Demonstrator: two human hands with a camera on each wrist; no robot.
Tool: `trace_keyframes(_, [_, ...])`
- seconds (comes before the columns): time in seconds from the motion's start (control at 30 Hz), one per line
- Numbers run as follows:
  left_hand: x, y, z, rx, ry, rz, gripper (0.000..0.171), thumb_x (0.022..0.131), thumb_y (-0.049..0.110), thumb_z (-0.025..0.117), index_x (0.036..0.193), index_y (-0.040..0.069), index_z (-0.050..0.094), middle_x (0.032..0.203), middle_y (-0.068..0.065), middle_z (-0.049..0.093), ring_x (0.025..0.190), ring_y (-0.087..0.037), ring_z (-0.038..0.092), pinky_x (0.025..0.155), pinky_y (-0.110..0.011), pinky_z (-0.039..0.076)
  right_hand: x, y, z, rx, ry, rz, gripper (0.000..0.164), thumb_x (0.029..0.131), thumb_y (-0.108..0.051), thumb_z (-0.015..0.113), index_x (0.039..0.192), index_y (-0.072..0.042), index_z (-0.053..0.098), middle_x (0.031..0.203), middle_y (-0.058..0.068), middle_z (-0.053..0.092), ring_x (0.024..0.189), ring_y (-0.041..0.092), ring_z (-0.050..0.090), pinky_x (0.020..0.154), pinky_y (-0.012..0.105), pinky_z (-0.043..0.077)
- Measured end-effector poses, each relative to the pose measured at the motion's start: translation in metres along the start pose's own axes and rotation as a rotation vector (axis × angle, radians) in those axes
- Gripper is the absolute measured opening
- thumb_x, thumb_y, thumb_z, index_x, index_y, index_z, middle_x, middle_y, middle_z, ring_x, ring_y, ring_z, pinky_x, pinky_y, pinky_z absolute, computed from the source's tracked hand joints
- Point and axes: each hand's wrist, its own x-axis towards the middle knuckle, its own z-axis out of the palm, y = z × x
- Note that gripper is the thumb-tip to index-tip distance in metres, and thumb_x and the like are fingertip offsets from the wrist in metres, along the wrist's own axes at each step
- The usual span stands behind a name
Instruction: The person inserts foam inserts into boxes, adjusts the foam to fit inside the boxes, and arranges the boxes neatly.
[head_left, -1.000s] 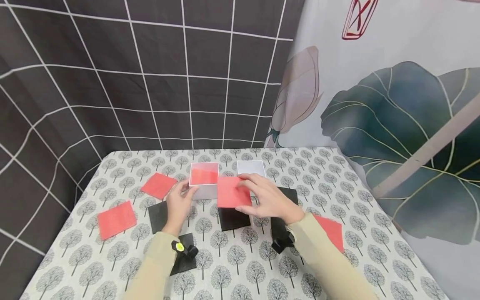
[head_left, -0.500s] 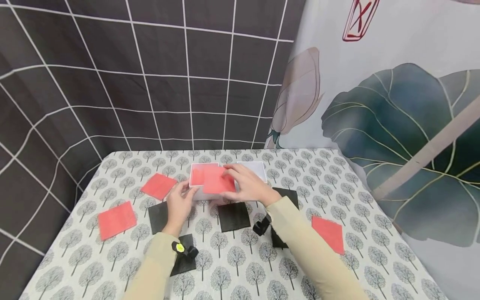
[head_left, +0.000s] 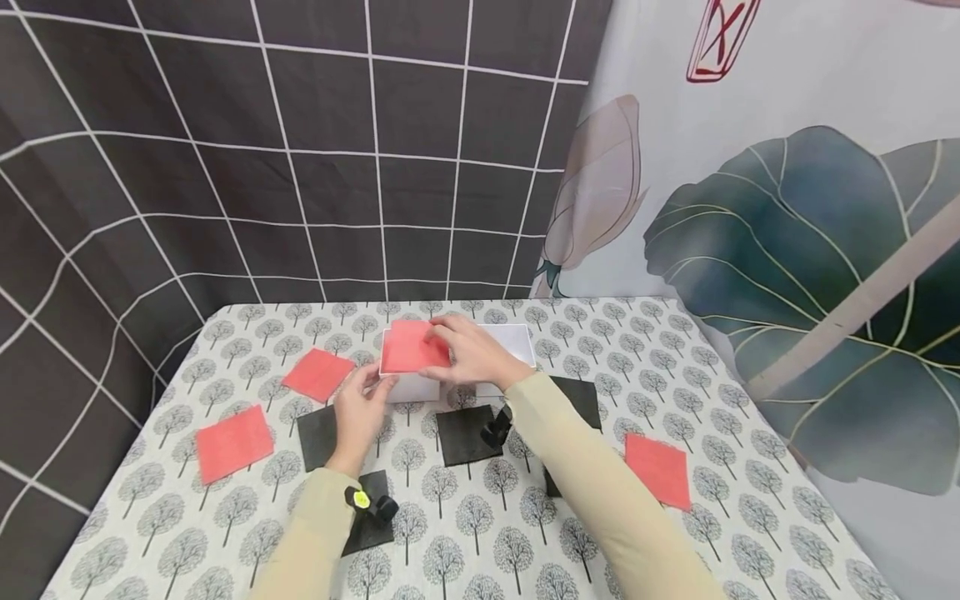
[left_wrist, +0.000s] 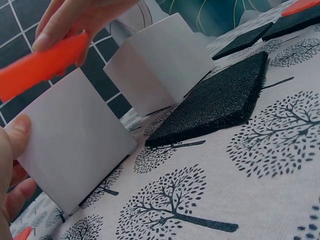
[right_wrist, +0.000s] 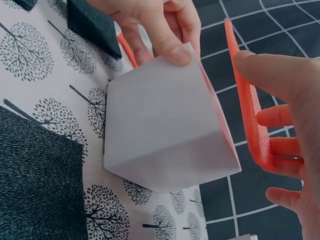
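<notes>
My right hand pinches a red foam square between thumb and fingers, close over the open top of the left white box. In the right wrist view the red foam square stands edge-on just off the box's rim. My left hand grips that box at its left front corner; the thumb lies on the front face, as the left wrist view of the box shows. The box's inside is hidden in the head view by the red square. To its right stands a second white box, partly behind my right hand.
Red foam squares lie on the tree-print cloth: two at the left, one at the right. Several black foam squares lie nearer, one in front of the boxes, others partly under my forearms. A dark grid curtain hangs behind the table.
My right hand has moved left and away from me, bringing the red foam square from beside the left box to over its opening. My left hand has stayed on the box.
</notes>
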Motion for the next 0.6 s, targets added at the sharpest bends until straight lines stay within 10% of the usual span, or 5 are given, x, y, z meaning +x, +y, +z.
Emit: trace_keyframes(0.6, [-0.002, -0.002, 0.001, -0.002, -0.002, -0.018, 0.033, 0.082, 0.016, 0.072, 0.111, 0.002, 0.063, 0.104, -0.015, 0.062, 0.101, -0.028, 0.060, 0.084, -0.030, 0.052, 0.019, 0.001, 0.015, 0.019, -0.105, 0.048, 0.047, 0.081, -0.051, 0.063, 0.117, -0.020, 0.062, 0.137, 0.008, 0.044, 0.122, 0.023, 0.041, 0.099, 0.044, 0.040])
